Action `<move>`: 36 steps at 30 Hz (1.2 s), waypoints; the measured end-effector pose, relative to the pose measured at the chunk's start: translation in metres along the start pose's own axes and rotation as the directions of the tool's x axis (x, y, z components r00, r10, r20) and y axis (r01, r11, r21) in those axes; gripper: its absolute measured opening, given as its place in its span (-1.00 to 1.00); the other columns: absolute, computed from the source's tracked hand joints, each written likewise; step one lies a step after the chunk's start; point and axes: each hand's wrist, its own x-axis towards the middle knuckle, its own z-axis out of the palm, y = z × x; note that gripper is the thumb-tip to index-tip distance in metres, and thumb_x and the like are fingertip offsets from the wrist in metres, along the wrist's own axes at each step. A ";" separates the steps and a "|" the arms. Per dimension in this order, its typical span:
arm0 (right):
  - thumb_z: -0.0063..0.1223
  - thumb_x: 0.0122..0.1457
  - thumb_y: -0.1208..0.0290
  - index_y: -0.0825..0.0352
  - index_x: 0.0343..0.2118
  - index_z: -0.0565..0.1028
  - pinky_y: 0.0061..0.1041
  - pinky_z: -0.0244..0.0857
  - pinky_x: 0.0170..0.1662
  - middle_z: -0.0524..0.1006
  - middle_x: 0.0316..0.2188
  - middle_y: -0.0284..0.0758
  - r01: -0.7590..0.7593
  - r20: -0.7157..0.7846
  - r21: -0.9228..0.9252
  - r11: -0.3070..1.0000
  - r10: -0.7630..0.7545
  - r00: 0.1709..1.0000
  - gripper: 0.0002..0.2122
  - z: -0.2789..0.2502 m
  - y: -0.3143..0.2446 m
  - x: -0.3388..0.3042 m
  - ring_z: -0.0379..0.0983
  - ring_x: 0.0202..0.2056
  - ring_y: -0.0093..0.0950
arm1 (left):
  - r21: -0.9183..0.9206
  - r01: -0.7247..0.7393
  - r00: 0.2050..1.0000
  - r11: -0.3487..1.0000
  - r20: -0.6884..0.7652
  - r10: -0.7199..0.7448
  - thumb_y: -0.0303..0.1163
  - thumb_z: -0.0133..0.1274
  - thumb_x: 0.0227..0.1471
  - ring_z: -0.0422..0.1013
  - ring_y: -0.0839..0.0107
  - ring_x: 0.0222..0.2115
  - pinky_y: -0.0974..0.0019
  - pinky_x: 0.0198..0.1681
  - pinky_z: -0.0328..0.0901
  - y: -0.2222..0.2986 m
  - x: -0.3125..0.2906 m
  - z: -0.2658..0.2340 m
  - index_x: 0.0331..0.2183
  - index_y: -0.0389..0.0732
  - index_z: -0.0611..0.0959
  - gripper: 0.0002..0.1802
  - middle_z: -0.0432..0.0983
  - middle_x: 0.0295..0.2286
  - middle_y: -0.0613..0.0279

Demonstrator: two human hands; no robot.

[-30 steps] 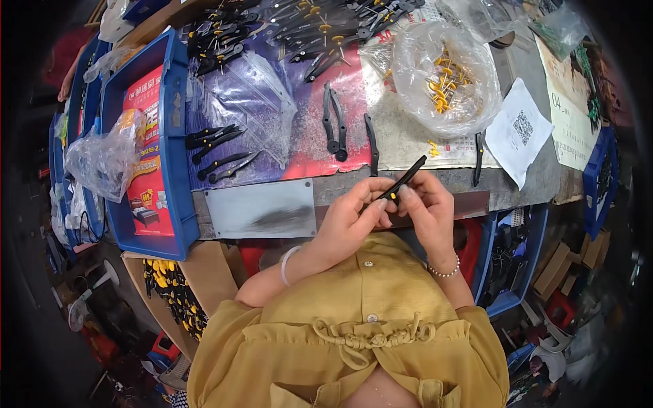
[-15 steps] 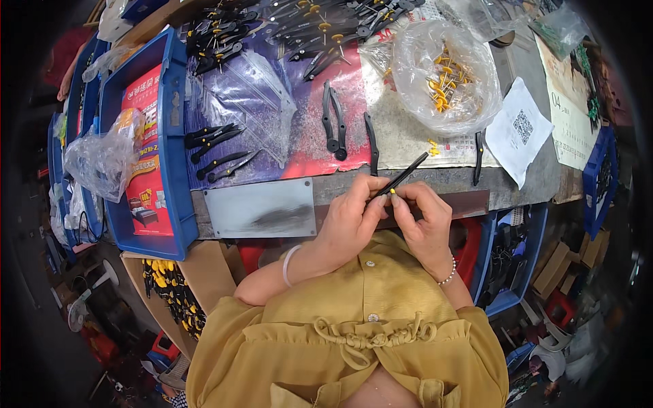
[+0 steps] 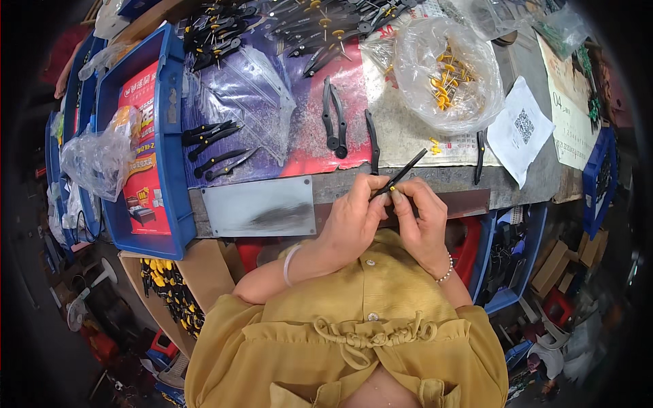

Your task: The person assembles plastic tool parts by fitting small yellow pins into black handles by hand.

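Close to my body, at the table's front edge, my left hand (image 3: 352,221) pinches a slim black handle (image 3: 411,165) that points up to the right. My right hand (image 3: 423,221) meets it from the other side, thumb and fingertips pressed at a small yellow piece (image 3: 392,189) on the handle. The fingers cover the handle's lower end. Beyond my hands lie a V-shaped pair of black handles (image 3: 341,146), a single black handle (image 3: 373,139) and another black handle (image 3: 480,158). Several tiny yellow pieces (image 3: 435,145) are scattered on the paper.
A clear plastic bag (image 3: 415,112) of yellow-headed pins stands at the back right. Black snips (image 3: 224,163) lie at left by a blue crate (image 3: 178,136). A metal plate (image 3: 235,204) is left of my hands. A cardboard box (image 3: 211,262) holds yellow-and-black tools.
My right fingertips have shifted slightly left against the handle, and the yellow piece now sits on it. The view has moved a little; things on the table stay put.
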 end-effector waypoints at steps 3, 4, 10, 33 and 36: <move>-0.01 0.06 0.60 0.43 -0.42 0.43 -0.46 0.21 -0.51 0.40 -0.58 -0.22 0.025 -0.022 -0.034 0.999 -0.026 0.999 -0.97 0.004 -0.001 -0.001 0.37 -0.58 -0.33 | -0.005 0.017 1.000 1.000 -0.007 -0.017 -0.53 -0.17 0.14 0.45 0.45 -0.49 0.40 -0.41 0.35 0.000 -0.001 0.000 -0.15 -0.40 0.32 -0.77 0.50 -0.42 0.10; -0.02 0.07 0.60 0.43 -0.42 0.43 -0.46 0.21 -0.51 0.39 -0.58 -0.22 0.028 -0.036 -0.039 0.999 -0.029 0.999 -0.97 0.005 -0.001 -0.001 0.36 -0.58 -0.33 | -0.023 0.035 0.999 0.999 0.000 -0.035 -0.53 -0.17 0.15 0.45 0.46 -0.49 0.41 -0.41 0.35 -0.001 -0.002 -0.001 -0.15 -0.40 0.33 -0.78 0.50 -0.42 0.10; -0.03 0.12 0.56 0.44 -0.42 0.42 -0.58 0.24 -0.47 0.43 -0.56 -0.31 -0.148 0.056 0.169 0.974 0.140 0.989 -0.95 0.007 0.005 -0.004 0.37 -0.54 -0.52 | -0.048 0.022 1.000 0.999 -0.007 -0.022 -0.55 -0.18 0.15 0.44 0.49 -0.49 0.43 -0.42 0.35 -0.002 -0.004 -0.003 -0.15 -0.40 0.32 -0.79 0.50 -0.42 0.11; 0.02 0.13 0.56 0.45 -0.20 0.34 -0.66 0.28 -0.30 0.44 -0.40 -0.36 -0.374 0.224 0.578 0.725 0.300 0.927 -0.80 -0.006 0.008 -0.008 0.36 -0.37 -0.66 | -0.283 0.070 0.996 0.956 0.065 -0.054 -0.55 -0.20 0.14 0.40 0.53 -0.51 0.46 -0.44 0.31 0.000 -0.010 0.004 -0.16 -0.36 0.33 -0.80 0.47 -0.41 0.15; 0.00 0.13 0.57 0.44 -0.20 0.34 -0.68 0.26 -0.31 0.44 -0.41 -0.39 -0.323 0.182 0.519 0.792 0.267 0.946 -0.82 -0.003 0.015 -0.009 0.35 -0.37 -0.67 | -0.225 0.084 0.994 0.971 0.093 -0.065 -0.51 -0.22 0.17 0.39 0.55 -0.47 0.48 -0.39 0.31 0.001 -0.010 0.004 -0.13 -0.36 0.31 -0.78 0.46 -0.38 0.16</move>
